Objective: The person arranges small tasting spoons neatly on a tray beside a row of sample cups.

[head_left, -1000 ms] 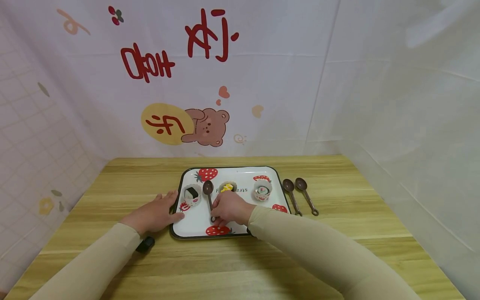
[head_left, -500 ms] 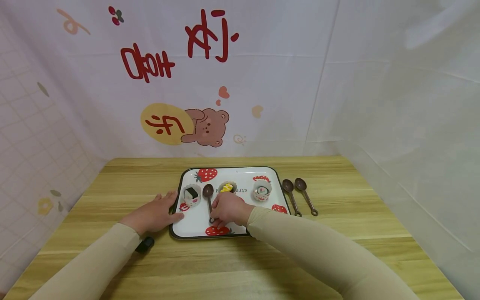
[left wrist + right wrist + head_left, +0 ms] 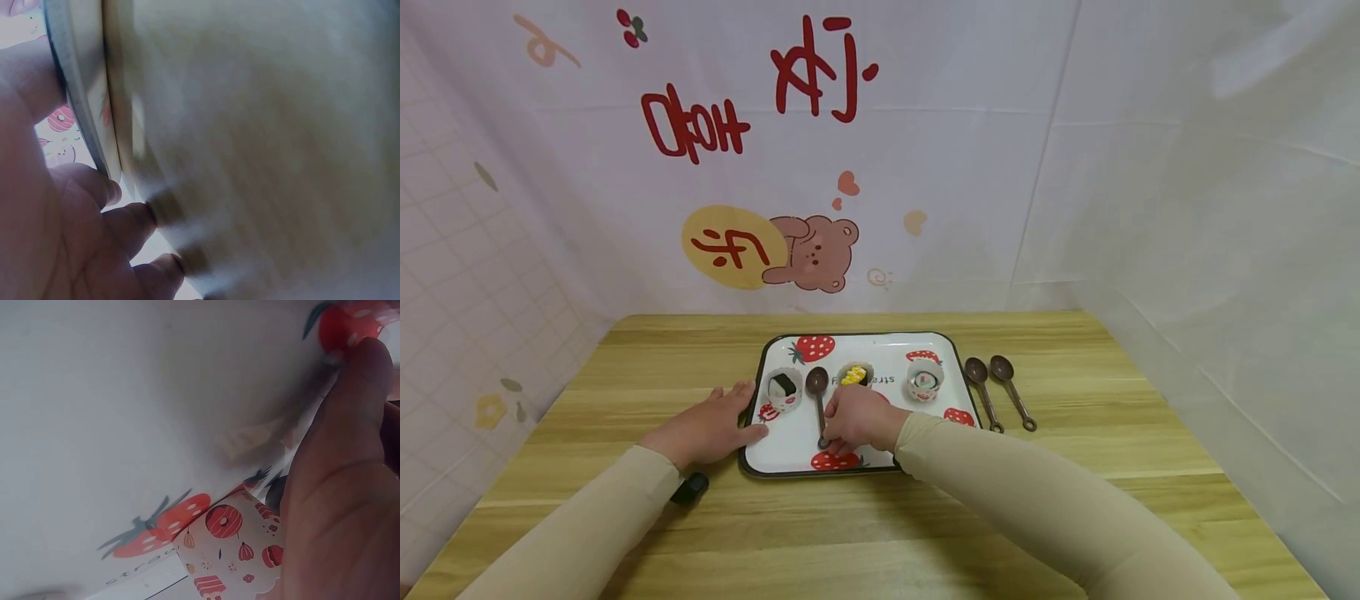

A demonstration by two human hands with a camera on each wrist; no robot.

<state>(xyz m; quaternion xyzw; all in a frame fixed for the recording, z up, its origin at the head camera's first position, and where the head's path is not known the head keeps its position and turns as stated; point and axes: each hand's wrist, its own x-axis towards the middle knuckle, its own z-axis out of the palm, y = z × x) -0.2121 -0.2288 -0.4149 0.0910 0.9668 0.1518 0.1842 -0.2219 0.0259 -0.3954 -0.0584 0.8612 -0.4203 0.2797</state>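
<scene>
On the strawberry-printed tray (image 3: 782,451), between paper cups (image 3: 786,406), lies the brown spoon (image 3: 817,381), the right hand (image 3: 861,417) pinching its handle, the left hand (image 3: 711,427) resting spread at the rim; the head view alone shows two further spoons (image 3: 1002,367).

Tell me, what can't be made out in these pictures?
- Head view: the middle cup's lower part, behind the right hand.
- Head view: what the black thing is, partly behind the left sleeve.
- Head view: the printed word's middle letters, behind that cup.
- Left wrist view: the table's grain, blurred.
- Right wrist view: the hold on the held spoon, hidden by that hand.
</scene>
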